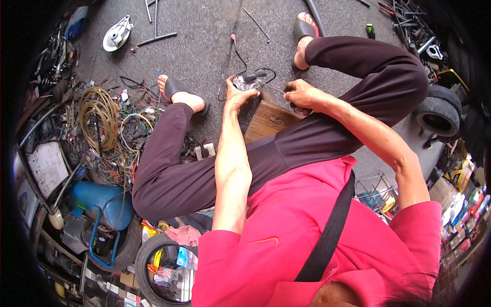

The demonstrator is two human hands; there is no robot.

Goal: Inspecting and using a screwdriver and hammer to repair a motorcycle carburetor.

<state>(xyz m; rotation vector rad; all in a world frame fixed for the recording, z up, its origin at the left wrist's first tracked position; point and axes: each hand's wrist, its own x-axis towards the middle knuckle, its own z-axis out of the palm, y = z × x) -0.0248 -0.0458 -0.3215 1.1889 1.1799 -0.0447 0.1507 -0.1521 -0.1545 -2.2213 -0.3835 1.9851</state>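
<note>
My left hand (pixel 238 96) grips a silver metal carburetor (pixel 249 83) from its near left side, fingers wrapped round it. A black rubber piece sits on top of the carburetor, and thin black hoses loop away from it. My right hand (pixel 303 96) is closed round a thin-shafted tool, probably a screwdriver (pixel 275 89); its handle is hidden in the fingers. The shaft points left at the carburetor, but I cannot tell whether its tip touches. Just below both hands stands a wooden box (pixel 272 121) between my legs.
Tangled wires and a coiled yellowish hose (pixel 97 120) lie left. A blue compressor tank (pixel 102 204) stands lower left. Ahead on the floor are a brake hub plate (pixel 117 34), metal rods (pixel 156 39) and a green-handled tool (pixel 370 31). Tyres (pixel 439 116) stack at right.
</note>
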